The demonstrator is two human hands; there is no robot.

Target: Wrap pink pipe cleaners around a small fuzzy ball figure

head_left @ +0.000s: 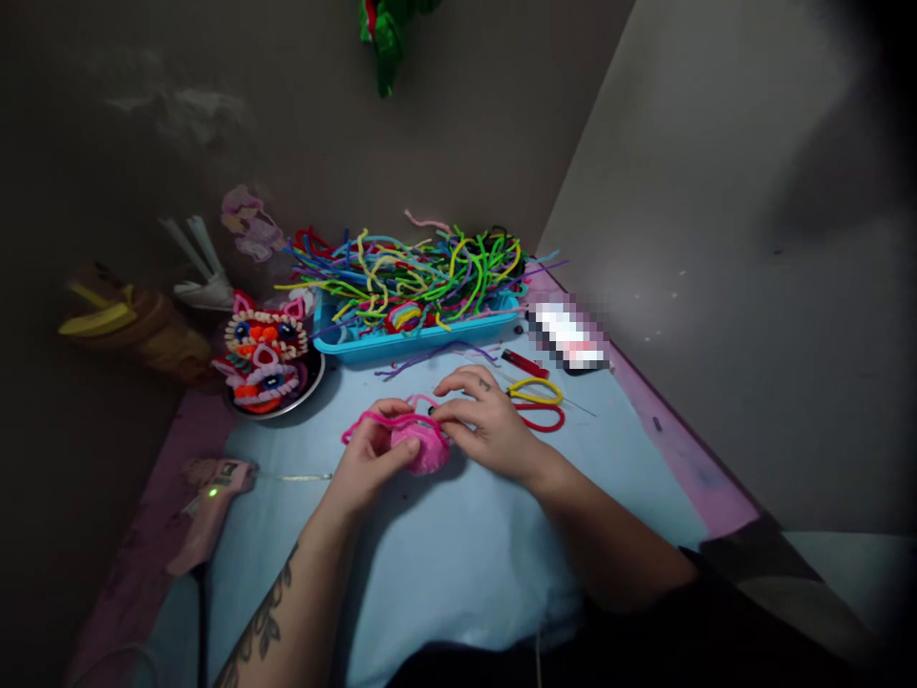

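My left hand [369, 459] pinches a pink fuzzy ball [422, 449] made of pipe cleaner, low over the pale blue table [444, 564]. A bright pink pipe cleaner [383, 420] loops from the ball over my left fingers. My right hand [487, 420] closes its fingertips on the ball's right side, where the pipe cleaner meets it. Both hands touch the piece in the middle of the table.
A blue tray [422, 334] heaped with several coloured pipe cleaners stands behind my hands. Red and yellow scissors [537, 401] lie to the right, a pink glue gun [211, 502] with a green light at the left, and a pipe-cleaner figure in a bowl [265, 368].
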